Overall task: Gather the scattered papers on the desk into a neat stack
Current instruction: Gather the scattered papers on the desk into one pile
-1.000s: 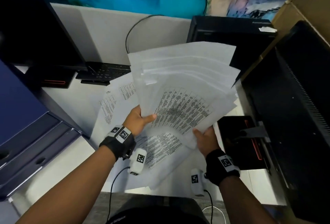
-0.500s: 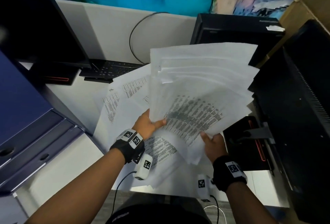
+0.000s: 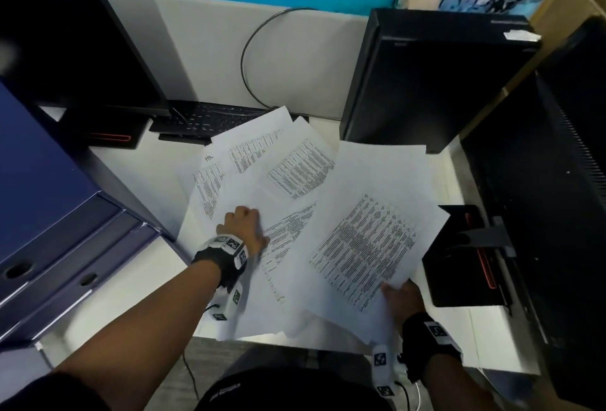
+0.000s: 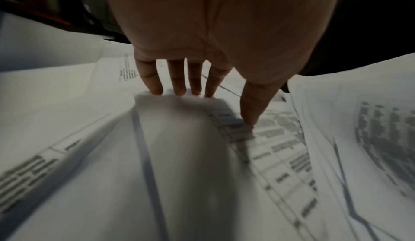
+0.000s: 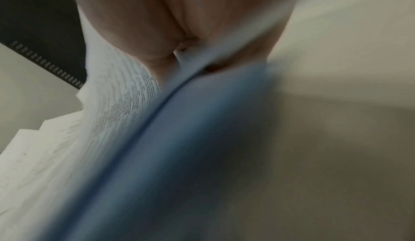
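Note:
Several printed white sheets (image 3: 262,161) lie fanned and overlapping on the white desk (image 3: 131,292). My left hand (image 3: 244,225) is down on these loose sheets, its fingertips (image 4: 179,90) and thumb touching a paper (image 4: 179,156) without curling round it. A bundle of printed papers (image 3: 370,230) slants over the desk's right side. My right hand (image 3: 401,299) holds this bundle at its near corner. In the right wrist view the sheets (image 5: 119,103) are pinched between thumb and fingers of that hand (image 5: 184,32), fanned out and blurred.
A black computer tower (image 3: 426,83) stands at the back right, a dark monitor (image 3: 557,181) with its base (image 3: 459,256) at the right. A second monitor (image 3: 65,33) and a keyboard (image 3: 203,119) are at the back left, a blue drawer unit (image 3: 49,214) at the left.
The bundle, held up in both hands before, has come down low at the right. My left hand let go of it and moved down onto the loose sheets on the desk.

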Tool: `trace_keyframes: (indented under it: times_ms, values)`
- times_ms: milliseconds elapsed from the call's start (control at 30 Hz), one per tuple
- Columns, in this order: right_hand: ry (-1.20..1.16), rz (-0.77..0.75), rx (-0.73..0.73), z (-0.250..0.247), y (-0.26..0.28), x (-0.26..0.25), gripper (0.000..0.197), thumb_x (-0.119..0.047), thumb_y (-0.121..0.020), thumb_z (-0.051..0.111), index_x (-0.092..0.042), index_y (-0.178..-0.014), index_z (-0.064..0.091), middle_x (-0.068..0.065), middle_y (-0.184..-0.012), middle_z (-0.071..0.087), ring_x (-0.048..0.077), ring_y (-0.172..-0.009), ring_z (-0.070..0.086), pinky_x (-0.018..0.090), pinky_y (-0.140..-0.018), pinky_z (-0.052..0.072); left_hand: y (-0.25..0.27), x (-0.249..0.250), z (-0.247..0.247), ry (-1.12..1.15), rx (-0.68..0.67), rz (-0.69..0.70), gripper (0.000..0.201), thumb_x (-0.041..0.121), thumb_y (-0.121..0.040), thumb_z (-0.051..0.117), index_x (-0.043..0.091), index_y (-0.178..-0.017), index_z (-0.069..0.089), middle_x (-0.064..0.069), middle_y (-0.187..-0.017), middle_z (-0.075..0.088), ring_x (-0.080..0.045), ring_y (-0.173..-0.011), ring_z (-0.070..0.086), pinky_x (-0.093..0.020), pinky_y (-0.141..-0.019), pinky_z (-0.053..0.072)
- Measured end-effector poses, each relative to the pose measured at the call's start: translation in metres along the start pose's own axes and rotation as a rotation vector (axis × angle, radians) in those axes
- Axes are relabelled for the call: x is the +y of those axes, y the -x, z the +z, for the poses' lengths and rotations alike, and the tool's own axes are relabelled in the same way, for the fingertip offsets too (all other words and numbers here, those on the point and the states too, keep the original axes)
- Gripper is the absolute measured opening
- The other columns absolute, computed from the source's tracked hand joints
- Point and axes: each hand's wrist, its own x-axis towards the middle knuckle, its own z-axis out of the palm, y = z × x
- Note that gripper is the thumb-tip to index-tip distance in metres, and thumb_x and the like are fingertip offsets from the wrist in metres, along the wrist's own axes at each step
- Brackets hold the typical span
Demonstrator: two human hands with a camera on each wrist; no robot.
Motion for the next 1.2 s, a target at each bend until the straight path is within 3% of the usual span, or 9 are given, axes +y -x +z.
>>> trace_keyframes:
  times_ms: [100,200,367,467,600,767,933,1133,1200]
  values:
    - [0.012,0.011,-0.011,0.003,-0.003,0.001,0.037,-0.001,-0.092,0.061,0.011,-0.127,0.055,0.024,-0.129,0.059,0.039,-0.123,0.054,0.030,-0.092,0.038,0.003,0.001,0.009,0.071,0.046,0.085,0.074,0.054,-0.065,0.076,0.028,-0.130,0.053,-0.003,-0.122,0.062,-0.029,-0.110,0.059,-0.041,-0.090,0.050]
    - [-0.004,0.036,-0.026,0.002,-0.008,0.005,0.032,0.001,-0.091,0.060,0.005,-0.123,0.061,0.019,-0.117,0.064,0.037,-0.121,0.057,0.036,-0.097,0.044,0.005,0.005,0.003,0.233,-0.047,0.151,0.087,0.072,-0.076,0.056,0.012,-0.138,0.048,-0.010,-0.118,0.065,-0.029,-0.108,0.062,-0.034,-0.091,0.049]
    - [-0.031,0.035,-0.019,0.005,-0.010,0.009,0.029,0.002,-0.090,0.061,0.003,-0.118,0.064,0.009,-0.104,0.063,0.035,-0.116,0.060,0.047,-0.104,0.046,-0.008,0.007,-0.021,0.299,-0.264,0.097,0.063,0.048,-0.092,0.056,0.013,-0.142,0.044,-0.009,-0.141,0.052,-0.028,-0.127,0.051,-0.032,-0.103,0.038]
    - [-0.035,0.043,-0.027,0.005,-0.008,0.008,0.028,0.001,-0.090,0.061,0.000,-0.118,0.065,0.009,-0.105,0.064,0.035,-0.114,0.060,0.050,-0.104,0.046,-0.010,0.011,-0.026,0.282,-0.301,0.088,0.051,0.039,-0.087,0.065,0.014,-0.131,0.054,-0.007,-0.128,0.060,-0.028,-0.117,0.056,-0.028,-0.093,0.042]
    - [-0.033,0.045,-0.050,0.004,-0.008,0.010,0.028,-0.001,-0.089,0.062,-0.008,-0.117,0.066,0.007,-0.106,0.065,0.035,-0.114,0.060,0.053,-0.105,0.046,-0.008,0.014,-0.024,0.215,-0.354,0.121,0.024,0.023,-0.074,0.079,0.019,-0.095,0.068,-0.003,-0.102,0.070,-0.022,-0.087,0.061,-0.025,-0.074,0.043]
    - [-0.017,0.052,-0.075,0.006,-0.008,0.005,0.026,0.002,-0.087,0.061,-0.009,-0.110,0.068,0.009,-0.105,0.068,0.033,-0.109,0.062,0.051,-0.103,0.048,0.002,0.016,-0.045,0.185,-0.137,0.122,0.010,0.028,-0.080,0.068,0.020,-0.086,0.066,-0.007,-0.095,0.072,-0.024,-0.077,0.062,-0.025,-0.066,0.044]
    - [0.039,0.085,-0.078,0.006,-0.014,0.000,0.031,0.004,-0.088,0.060,0.003,-0.119,0.064,0.014,-0.109,0.067,0.029,-0.102,0.060,0.044,-0.101,0.048,-0.002,-0.001,-0.101,0.147,0.038,0.084,0.043,0.019,-0.082,0.063,0.020,-0.126,0.059,-0.011,-0.118,0.066,-0.032,-0.104,0.063,-0.032,-0.086,0.049]
    - [0.153,0.071,-0.138,0.009,-0.018,-0.013,0.034,-0.001,-0.088,0.061,-0.001,-0.121,0.063,0.014,-0.121,0.066,0.032,-0.114,0.060,0.037,-0.101,0.045,0.011,-0.010,-0.156,0.120,0.254,0.078,0.018,0.014,-0.081,0.060,0.022,-0.097,0.063,-0.013,-0.096,0.068,-0.032,-0.081,0.057,-0.037,-0.076,0.049]
    - [0.200,0.079,-0.146,0.011,-0.017,-0.019,0.036,-0.002,-0.088,0.058,-0.001,-0.124,0.061,0.013,-0.121,0.064,0.033,-0.116,0.059,0.036,-0.100,0.044,0.019,-0.012,-0.171,0.182,0.334,0.070,0.018,0.015,-0.081,0.062,0.023,-0.097,0.063,-0.013,-0.096,0.069,-0.036,-0.085,0.061,-0.040,-0.078,0.052]
